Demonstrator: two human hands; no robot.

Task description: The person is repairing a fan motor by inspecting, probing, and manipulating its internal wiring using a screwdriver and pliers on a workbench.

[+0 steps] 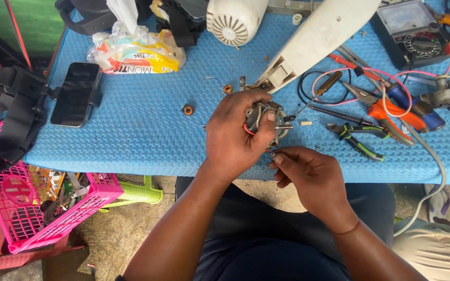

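Motor (269, 120) gripped, yellow-white packet (136, 52) top left

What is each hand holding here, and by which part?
The left hand wraps its grip over the top of the small motor. The right hand pinches something thin at the motor's lower edge; what it is cannot be told.

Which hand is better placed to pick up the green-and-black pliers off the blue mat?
Probably the right hand: it pinches only a thin wire and lies nearer the green-and-black pliers; the left hand grips the small grey motor.
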